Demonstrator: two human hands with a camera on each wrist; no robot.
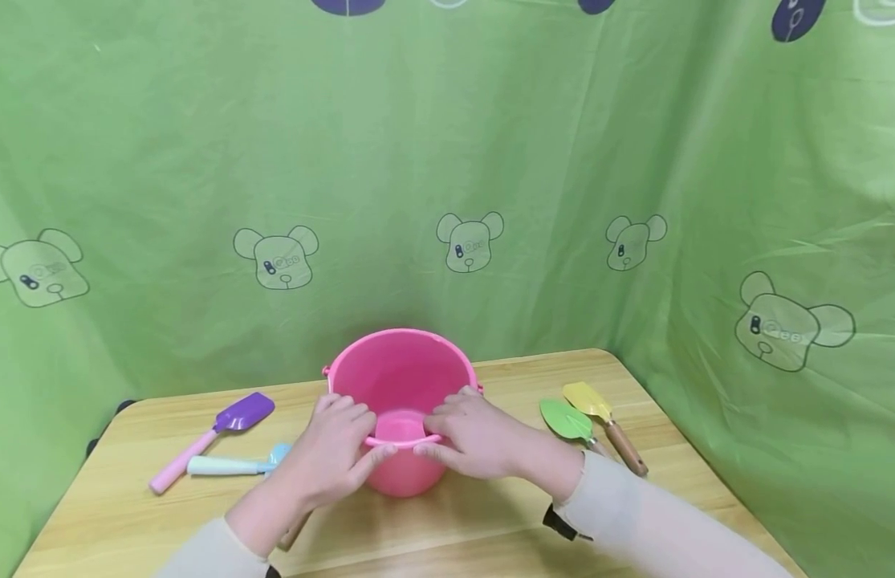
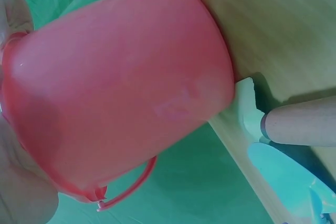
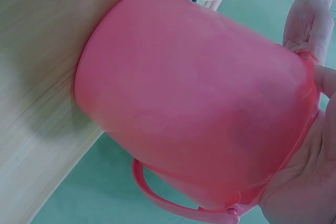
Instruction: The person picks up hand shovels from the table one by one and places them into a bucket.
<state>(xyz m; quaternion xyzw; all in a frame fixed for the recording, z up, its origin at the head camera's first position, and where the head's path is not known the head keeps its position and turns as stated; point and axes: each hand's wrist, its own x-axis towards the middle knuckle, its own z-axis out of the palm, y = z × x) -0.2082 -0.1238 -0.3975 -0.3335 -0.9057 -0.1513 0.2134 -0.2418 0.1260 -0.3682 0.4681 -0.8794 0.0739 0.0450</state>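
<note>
A pink bucket [image 1: 404,474] stands at the middle of the table, its mouth facing up and toward me. My left hand [image 1: 331,449] grips the near rim left of centre, with the fingers over the edge and the thumb outside. To its right, my right hand [image 1: 476,433] holds the same rim in a like way. The inside of the bucket shows pink, with nothing seen in it. Its handle [image 3: 163,200] hangs down on the far side in the right wrist view. Whether the base lies fully flat on the table cannot be told.
On the left lie a purple shovel [image 1: 246,413] and a light blue tool [image 1: 226,466], partly behind my left arm. A wooden handle [image 2: 302,121] with a pale head lies near the bucket. Green [image 1: 565,419] and yellow [image 1: 587,400] trowels lie right. Green cloth [image 1: 418,160] hangs behind.
</note>
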